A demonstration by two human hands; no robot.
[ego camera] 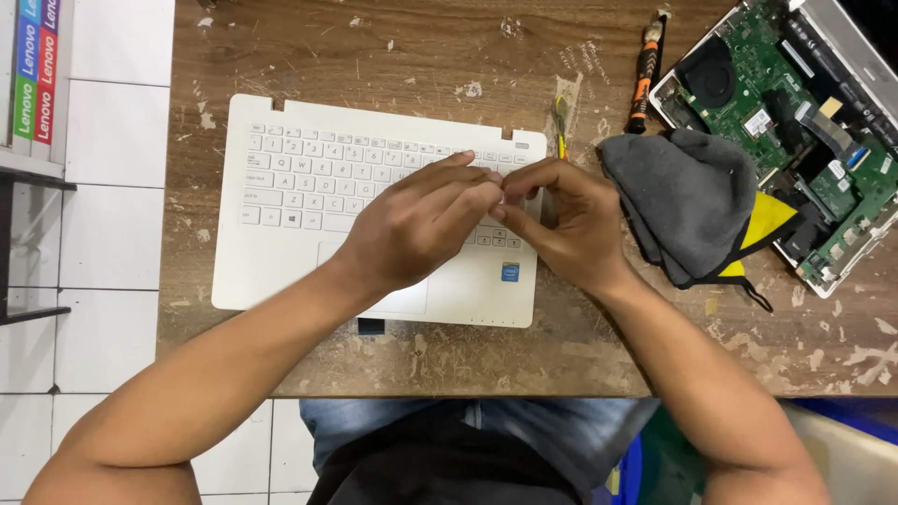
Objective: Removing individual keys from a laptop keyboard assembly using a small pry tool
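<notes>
A white laptop keyboard deck [281, 252] lies flat on a worn wooden table [393, 65]. Both hands meet above the right part of its keys. My left hand [421, 224] reaches across from the left with its fingers stretched toward the right hand. My right hand [561, 220] has its fingers curled, and the fingertips of both hands pinch together around something very small and pale that I cannot make out. The keys under the hands are hidden.
A grey and yellow cloth [692, 196] lies right of the hands. An opened laptop base with a green circuit board [795, 122] sits at the far right. An orange and black screwdriver [644, 79] and a small yellow-green tool [560, 122] lie behind the deck.
</notes>
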